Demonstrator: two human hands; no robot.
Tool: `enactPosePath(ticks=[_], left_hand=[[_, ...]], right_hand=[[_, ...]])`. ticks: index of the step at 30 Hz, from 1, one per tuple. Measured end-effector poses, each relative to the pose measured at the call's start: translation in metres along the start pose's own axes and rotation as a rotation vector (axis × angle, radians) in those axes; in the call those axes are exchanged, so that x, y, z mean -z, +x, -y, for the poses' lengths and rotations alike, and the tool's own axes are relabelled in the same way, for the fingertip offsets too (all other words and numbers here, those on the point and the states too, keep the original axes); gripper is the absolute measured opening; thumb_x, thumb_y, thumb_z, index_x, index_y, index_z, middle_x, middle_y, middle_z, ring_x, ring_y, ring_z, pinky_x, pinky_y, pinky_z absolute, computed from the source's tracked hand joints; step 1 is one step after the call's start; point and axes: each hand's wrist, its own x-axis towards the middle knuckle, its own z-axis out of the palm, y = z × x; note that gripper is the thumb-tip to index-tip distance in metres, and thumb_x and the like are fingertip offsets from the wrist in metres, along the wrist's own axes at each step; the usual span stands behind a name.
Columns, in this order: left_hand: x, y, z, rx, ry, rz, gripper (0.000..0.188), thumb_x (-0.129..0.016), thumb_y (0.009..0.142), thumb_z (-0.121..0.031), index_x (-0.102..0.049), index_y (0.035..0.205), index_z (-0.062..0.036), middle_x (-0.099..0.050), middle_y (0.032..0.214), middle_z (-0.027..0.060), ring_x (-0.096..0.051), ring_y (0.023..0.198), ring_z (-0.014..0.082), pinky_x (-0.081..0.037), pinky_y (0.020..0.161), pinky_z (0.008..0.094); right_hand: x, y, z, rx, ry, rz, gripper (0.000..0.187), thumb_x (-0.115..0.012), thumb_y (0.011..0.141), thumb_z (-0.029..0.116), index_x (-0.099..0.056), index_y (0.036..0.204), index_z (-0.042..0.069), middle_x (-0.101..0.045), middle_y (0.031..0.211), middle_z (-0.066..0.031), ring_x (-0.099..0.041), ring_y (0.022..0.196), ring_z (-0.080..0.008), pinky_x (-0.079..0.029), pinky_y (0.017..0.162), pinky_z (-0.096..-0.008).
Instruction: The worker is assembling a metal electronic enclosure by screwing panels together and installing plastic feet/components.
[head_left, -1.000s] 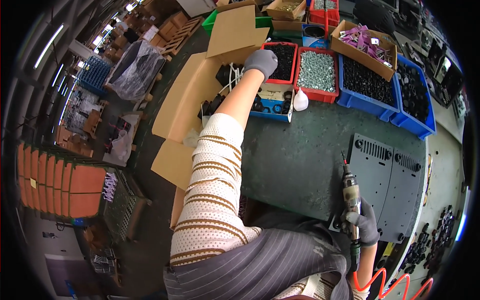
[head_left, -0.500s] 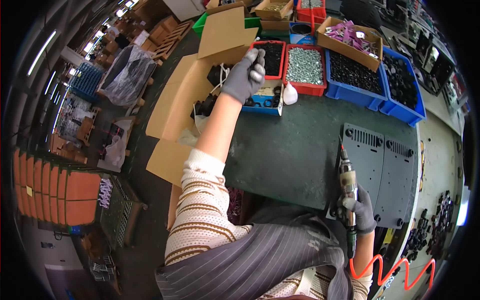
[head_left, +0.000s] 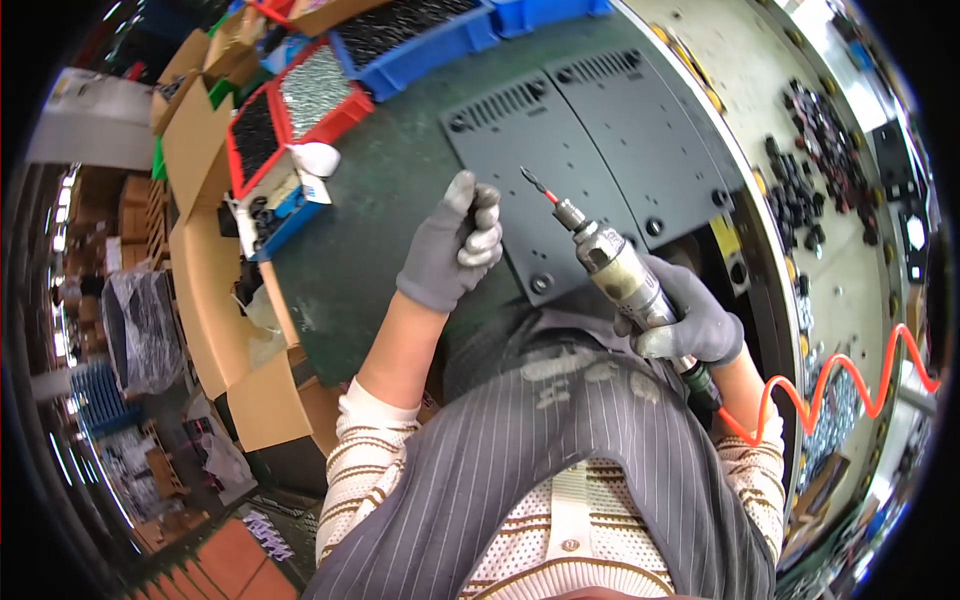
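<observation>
My right hand (head_left: 690, 315), in a grey glove, is wrapped round an air screwdriver (head_left: 625, 275). The tool slants up and leftward, its dark bit above the grey metal panels (head_left: 600, 150). Slots run along the panels' far edges, and round black feet sit near their corners. To the left of the bit, my gloved left hand (head_left: 452, 245) is raised with its fingers curled in toward the thumb. Whatever those fingers hold, if anything, is too small to make out. An orange coiled hose (head_left: 835, 385) leads from the screwdriver's rear end off to the right.
Red bins of black screws (head_left: 255, 140) and silver screws (head_left: 318, 92) stand at the far left, with a blue bin (head_left: 420, 68) beside them. A white bottle (head_left: 315, 158) and an open cardboard box (head_left: 215, 300) are nearer. Black parts (head_left: 795, 190) lie on the right.
The view has swung to the right. My left hand has come back from the screw bins toward the panels. The screwdriver in my right hand now tilts leftward over them.
</observation>
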Motion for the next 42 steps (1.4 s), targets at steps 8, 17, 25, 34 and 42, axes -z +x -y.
enactPosePath(ticks=[8,17,25,34,42], left_hand=[[-0.036,0.047,0.053,0.133,-0.105,-0.020,0.027,-0.046,0.097,-0.022,-0.056,0.108,0.0003,-0.063,0.078,0.0060,-0.044,0.051,0.0065,-0.036,0.041,0.0170],[-0.064,0.051,0.074,0.041,0.451,-0.250,0.022,-0.055,0.093,-0.019,-0.061,0.098,0.0012,-0.059,0.068,0.0013,-0.043,0.047,0.0027,-0.031,0.039,0.0154],[-0.076,0.066,0.074,0.092,0.919,-0.235,0.025,-0.057,0.092,-0.022,-0.061,0.095,0.0022,-0.053,0.063,-0.0013,-0.039,0.045,0.0034,-0.029,0.041,0.0175],[-0.038,0.074,0.051,-0.094,0.007,-0.288,0.031,-0.035,0.082,0.013,-0.052,0.107,0.0066,-0.055,0.109,0.0217,-0.057,0.103,0.0330,-0.050,0.094,0.0429],[-0.016,0.076,0.044,-0.007,-0.059,-0.254,0.027,-0.036,0.095,-0.004,-0.051,0.117,0.0034,-0.058,0.109,0.0195,-0.062,0.095,0.0267,-0.056,0.081,0.0362]], right_hand=[[0.017,-0.047,-0.030,0.066,0.025,-0.081,0.077,-0.083,0.062,0.025,-0.046,0.124,-0.004,-0.056,0.091,-0.0027,-0.053,0.080,-0.0097,-0.044,0.075,-0.0245],[0.028,-0.068,-0.052,0.093,-0.005,-0.093,0.075,-0.081,0.064,0.023,-0.045,0.125,-0.003,-0.056,0.091,-0.0032,-0.053,0.081,-0.0097,-0.044,0.075,-0.0249],[0.041,-0.068,-0.082,0.159,0.195,-0.070,0.078,-0.081,0.062,0.025,-0.045,0.126,-0.004,-0.057,0.092,-0.0034,-0.053,0.081,-0.0101,-0.045,0.073,-0.0256],[0.047,-0.105,-0.101,0.069,-0.113,-0.245,0.079,-0.078,0.063,0.039,-0.048,0.123,-0.002,-0.061,0.087,-0.0061,-0.059,0.075,-0.0131,-0.047,0.070,-0.0265],[0.048,-0.095,-0.132,0.089,-0.085,-0.391,0.075,-0.078,0.064,0.034,-0.049,0.123,-0.002,-0.060,0.092,-0.0087,-0.057,0.082,-0.0143,-0.046,0.076,-0.0281]])
